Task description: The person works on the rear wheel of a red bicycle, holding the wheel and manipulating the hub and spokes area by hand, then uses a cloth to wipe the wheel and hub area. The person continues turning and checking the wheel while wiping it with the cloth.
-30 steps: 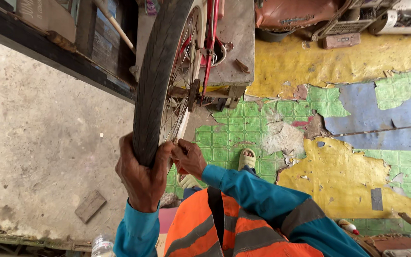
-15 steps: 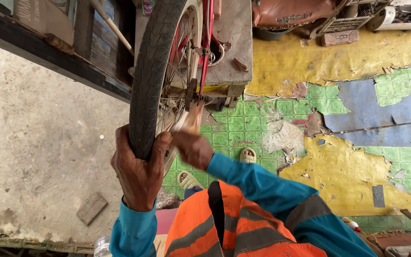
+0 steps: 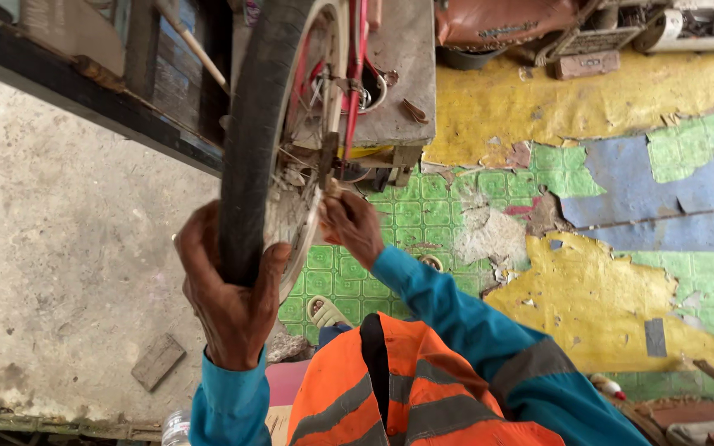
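The left hand [image 3: 233, 310] is wrapping its fingers tight around the tyre [image 3: 254, 140], steadying the wheel, while the right hand [image 3: 355, 225], just beside it, is pinching something small at the spokes [image 3: 295, 198], seemingly mid-adjustment.

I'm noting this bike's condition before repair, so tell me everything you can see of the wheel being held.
The bicycle wheel stands upright, edge-on to the camera, in a red frame. Its black rubber tyre looks worn and dusty; the pale metal rim and thin spokes look grimy. The left hand wraps around the tyre's lower part, fingers curled over the tread. The right hand touches the rim side near the spokes; whether it holds a small tool I cannot tell.
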